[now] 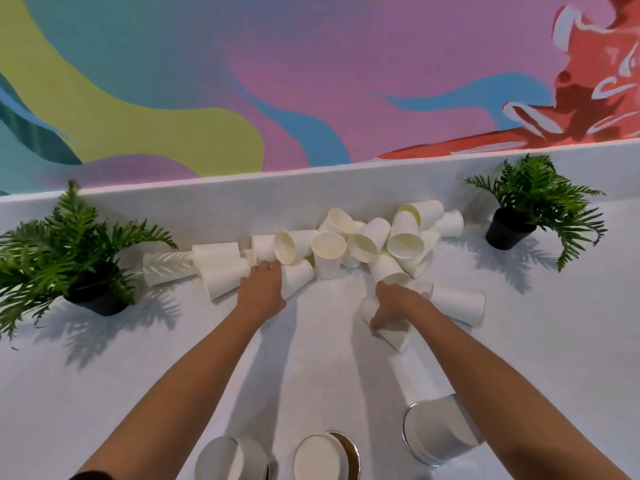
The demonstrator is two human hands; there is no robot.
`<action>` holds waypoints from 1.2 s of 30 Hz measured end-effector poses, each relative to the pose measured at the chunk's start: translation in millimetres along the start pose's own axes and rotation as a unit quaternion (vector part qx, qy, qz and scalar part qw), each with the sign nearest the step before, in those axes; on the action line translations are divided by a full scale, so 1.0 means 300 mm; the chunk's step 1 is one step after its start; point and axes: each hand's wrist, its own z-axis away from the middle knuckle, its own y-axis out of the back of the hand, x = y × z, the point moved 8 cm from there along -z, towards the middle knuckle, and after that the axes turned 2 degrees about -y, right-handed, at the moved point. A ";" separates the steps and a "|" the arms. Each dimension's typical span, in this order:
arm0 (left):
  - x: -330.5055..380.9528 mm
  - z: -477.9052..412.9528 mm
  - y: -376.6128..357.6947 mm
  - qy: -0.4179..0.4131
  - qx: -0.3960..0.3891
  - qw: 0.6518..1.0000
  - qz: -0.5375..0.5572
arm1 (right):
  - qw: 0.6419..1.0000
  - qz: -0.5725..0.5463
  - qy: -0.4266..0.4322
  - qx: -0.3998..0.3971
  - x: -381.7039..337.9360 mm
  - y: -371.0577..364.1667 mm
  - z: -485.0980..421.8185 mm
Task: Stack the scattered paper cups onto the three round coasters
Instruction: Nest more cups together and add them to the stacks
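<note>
Several white paper cups (367, 240) lie in a heap along the back of the white table. My left hand (262, 289) reaches into the heap's left part, fingers curled down between two lying cups (298, 277); whether it grips one is unclear. My right hand (393, 303) is closed on a tilted paper cup (389, 336) just above a tall stack of cups (420, 393). That stack stands on the right coaster (410, 445). The middle coaster (349, 452) holds a cup (317, 459) with its mouth up. The left coaster (261, 460) carries a cup (221, 459) too.
Two potted ferns stand on the table, one at the left (69, 251) and one at the back right (530, 209). A low white ledge (242, 192) and a painted wall run behind the cups. One more cup (457, 304) lies right of my right hand.
</note>
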 end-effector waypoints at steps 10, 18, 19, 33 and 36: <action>0.100 0.039 -0.059 -0.001 -0.037 0.998 -0.048 | 0.998 -0.026 0.060 0.007 -0.077 0.046 0.073; 0.062 0.109 0.032 0.039 -0.007 0.957 0.286 | 0.962 -0.210 0.124 0.119 -0.129 0.170 0.179; 0.045 0.141 0.051 0.051 0.002 0.940 0.338 | 0.949 -0.254 0.132 0.133 -0.141 0.185 0.204; -0.080 0.582 0.246 -0.015 0.062 0.836 0.545 | 0.814 -0.545 0.180 0.083 -0.364 0.163 0.471; -0.116 0.676 0.247 -0.015 0.080 0.827 0.557 | 0.807 -0.555 0.183 0.080 -0.403 0.139 0.506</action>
